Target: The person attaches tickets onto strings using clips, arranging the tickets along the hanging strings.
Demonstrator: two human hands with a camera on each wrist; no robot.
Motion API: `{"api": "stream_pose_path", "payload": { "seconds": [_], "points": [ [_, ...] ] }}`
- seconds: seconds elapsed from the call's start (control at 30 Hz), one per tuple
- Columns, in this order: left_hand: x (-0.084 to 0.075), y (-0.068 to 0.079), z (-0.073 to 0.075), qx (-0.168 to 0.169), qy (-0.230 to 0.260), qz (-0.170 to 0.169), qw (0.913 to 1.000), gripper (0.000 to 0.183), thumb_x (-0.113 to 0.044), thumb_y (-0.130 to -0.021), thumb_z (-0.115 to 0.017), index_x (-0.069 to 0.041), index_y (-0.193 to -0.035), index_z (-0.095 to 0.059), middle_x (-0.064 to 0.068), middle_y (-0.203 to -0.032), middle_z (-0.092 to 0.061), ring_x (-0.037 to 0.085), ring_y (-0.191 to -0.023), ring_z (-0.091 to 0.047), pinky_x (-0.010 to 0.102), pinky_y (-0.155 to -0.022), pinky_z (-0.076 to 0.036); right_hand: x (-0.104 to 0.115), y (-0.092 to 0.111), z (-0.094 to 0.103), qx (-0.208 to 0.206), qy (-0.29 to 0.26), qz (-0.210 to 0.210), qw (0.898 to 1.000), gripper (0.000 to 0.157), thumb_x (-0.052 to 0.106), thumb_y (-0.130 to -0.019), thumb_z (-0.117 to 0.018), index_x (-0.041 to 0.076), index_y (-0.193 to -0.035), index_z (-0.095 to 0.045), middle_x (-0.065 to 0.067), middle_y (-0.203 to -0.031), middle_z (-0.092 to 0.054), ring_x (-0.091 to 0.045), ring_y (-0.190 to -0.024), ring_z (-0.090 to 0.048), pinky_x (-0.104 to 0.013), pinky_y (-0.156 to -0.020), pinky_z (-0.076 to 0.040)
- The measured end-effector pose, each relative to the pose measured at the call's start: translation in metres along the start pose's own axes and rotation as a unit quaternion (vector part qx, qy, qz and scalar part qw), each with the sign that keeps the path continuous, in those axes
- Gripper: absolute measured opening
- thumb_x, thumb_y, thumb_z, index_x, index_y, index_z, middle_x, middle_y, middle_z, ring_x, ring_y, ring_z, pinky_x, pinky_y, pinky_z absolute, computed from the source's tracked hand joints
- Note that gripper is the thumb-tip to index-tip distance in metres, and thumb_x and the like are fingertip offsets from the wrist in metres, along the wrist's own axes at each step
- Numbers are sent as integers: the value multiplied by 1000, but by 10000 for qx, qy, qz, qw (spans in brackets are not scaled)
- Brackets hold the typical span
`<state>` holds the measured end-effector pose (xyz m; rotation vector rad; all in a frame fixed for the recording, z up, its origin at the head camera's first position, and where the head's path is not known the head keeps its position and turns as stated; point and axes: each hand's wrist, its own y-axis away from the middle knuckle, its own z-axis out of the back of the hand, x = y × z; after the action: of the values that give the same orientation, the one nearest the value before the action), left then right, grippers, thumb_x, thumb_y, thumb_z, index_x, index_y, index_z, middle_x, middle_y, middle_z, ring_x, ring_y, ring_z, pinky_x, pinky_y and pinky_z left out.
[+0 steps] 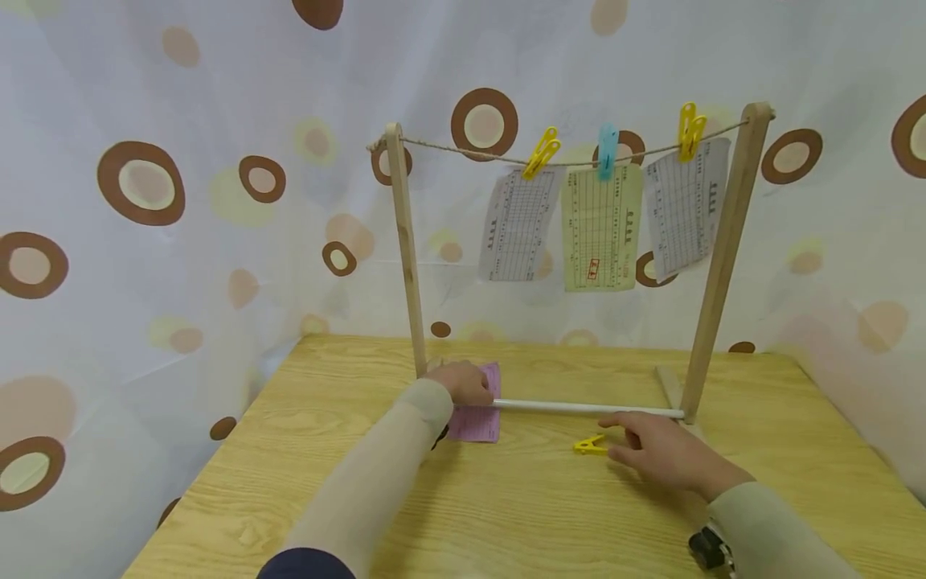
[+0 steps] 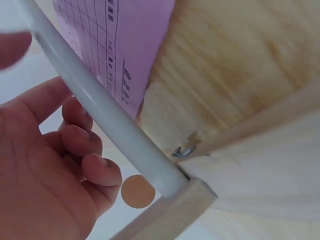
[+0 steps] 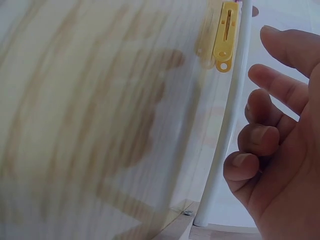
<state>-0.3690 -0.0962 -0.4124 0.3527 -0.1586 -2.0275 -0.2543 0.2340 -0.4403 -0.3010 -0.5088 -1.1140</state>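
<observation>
My left hand (image 1: 461,383) reaches over the white rod (image 1: 571,407) at the foot of a wooden frame, above a pink paper slip (image 1: 477,426) with a printed table. In the left wrist view, the thumb and index finger are apart and the other fingers curl loosely beside the rod (image 2: 107,112), nothing between them. The pink slip (image 2: 122,45) lies beyond the rod. My right hand (image 1: 661,450) hovers with loosely bent fingers beside a yellow clothespin (image 1: 589,445) on the table. The right wrist view shows nothing in that hand, the clothespin (image 3: 226,37) just past its fingertips.
Wooden posts (image 1: 723,265) carry a twine line (image 1: 463,151). From it hang a white slip (image 1: 517,225) and another white slip (image 1: 687,213) on yellow clothespins, with a greenish slip (image 1: 602,229) between them on a blue clothespin (image 1: 608,153). A patterned curtain (image 1: 202,96) stands behind the table (image 1: 289,434).
</observation>
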Motion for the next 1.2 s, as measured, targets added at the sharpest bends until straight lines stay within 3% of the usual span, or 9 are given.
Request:
{"api": "stream_pose_path", "payload": {
  "seconds": [0.07, 0.17, 0.23, 0.37, 0.6, 0.83, 0.97, 1.07, 1.2],
  "points": [
    [0, 4, -4, -192, -82, -24, 9998, 29, -39, -89, -70, -20, -110, -74, -2, -100, -62, 18, -93, -54, 39, -86, -45, 1, 1, 0, 5, -12, -40, 10000, 46, 31, -99, -68, 12, -140, -59, 1, -72, -49, -12, -58, -41, -29, -53, -36],
    [1, 8, -14, -542, -314, -46, 9980, 44, -42, -81, -82, -21, -118, -72, -2, -102, -57, 19, -100, -52, 38, -89, -45, 1, 2, 0, 26, -29, -76, 10000, 46, 32, -99, -67, 12, -140, -58, 1, -72, -49, -11, -57, -40, -29, -52, -36],
    [1, 9, -20, -819, -522, -104, 9952, 54, -44, -76, -86, -20, -121, -71, -1, -103, -57, 21, -102, -53, 40, -94, -44, 0, 3, 1, 31, -36, -81, 10000, 46, 32, -100, -66, 12, -140, -58, 1, -72, -49, -11, -56, -40, -29, -52, -35],
    [-4, 14, -25, -1045, -715, -145, 9919, 68, -50, -71, -89, -21, -129, -68, -2, -105, -55, 21, -103, -52, 43, -96, -43, 0, 4, 1, 6, -19, -40, 10000, 47, 33, -100, -66, 12, -141, -58, 1, -72, -49, -11, -56, -40, -28, -52, -36],
    [-25, 38, -35, -1000, -990, -115, 9900, 74, -54, -75, -85, -21, -137, -62, 3, -117, -57, 23, -111, -53, 42, -93, -47, 0, 4, 2, 45, -87, -1, 10000, 47, 32, -100, -66, 10, -140, -58, 1, -72, -50, -11, -56, -40, -29, -52, -36],
    [-40, 62, -45, -1121, -1721, -223, 9784, 80, -59, -84, -75, -19, -148, -50, 11, -133, -56, 28, -122, -54, 40, -95, -50, 2, 6, 2, 102, -120, -7, 9999, 46, 30, -100, -65, 9, -140, -58, 1, -73, -51, -11, -55, -40, -29, -51, -37],
    [-46, 72, -48, -973, -1609, -268, 9818, 70, -60, -84, -74, -21, -140, -59, 9, -123, -62, 26, -113, -59, 41, -88, -53, 3, 7, 1, 151, -189, -67, 9997, 46, 31, -101, -65, 10, -141, -57, 0, -74, -51, -12, -55, -41, -29, -51, -37],
    [-52, 78, -49, -855, -1527, -294, 9841, 56, -62, -82, -75, -17, -115, -71, 3, -103, -64, 19, -97, -60, 37, -81, -54, 3, 7, 1, 158, -194, -75, 9997, 45, 31, -101, -65, 11, -141, -58, 0, -74, -51, -13, -55, -40, -29, -51, -37],
    [-61, 84, -52, -759, -1607, -352, 9835, 52, -66, -80, -74, -17, -92, -67, 0, -91, -62, 16, -87, -58, 35, -79, -52, 2, 5, -1, 138, -169, 19, 9998, 44, 31, -101, -65, 11, -140, -58, 0, -73, -51, -12, -55, -40, -29, -52, -36]
  ]
}}
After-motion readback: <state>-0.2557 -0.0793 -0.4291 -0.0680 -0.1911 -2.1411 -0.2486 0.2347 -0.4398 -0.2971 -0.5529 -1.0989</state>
